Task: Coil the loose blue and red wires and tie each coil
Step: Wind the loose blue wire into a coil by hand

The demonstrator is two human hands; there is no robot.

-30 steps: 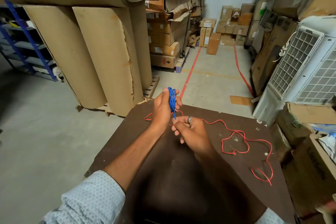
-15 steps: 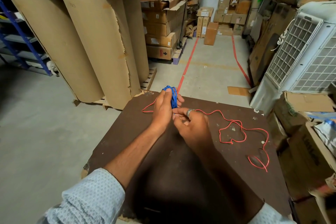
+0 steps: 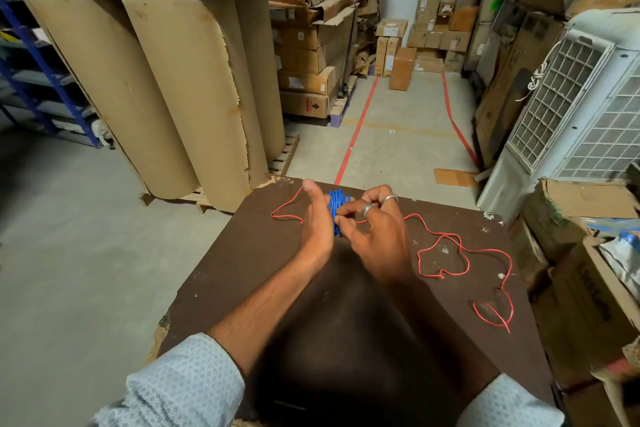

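OK, both my forearms are reaching forward over the dark brown table (image 3: 242, 253), hands meeting near its far edge. My left hand (image 3: 317, 222) is standing on edge, palm facing right, thumb pointing up, and I'm holding the blue wire coil (image 3: 335, 206) bunched against the palm; its fingers are hidden behind the coil. My right hand (image 3: 375, 230) is coming in from the right, fingertips curling and pinching at the coil, two rings showing. The red wire (image 3: 460, 253) is lying loose and uncoiled on the table, running behind my hands and looping off to the right.
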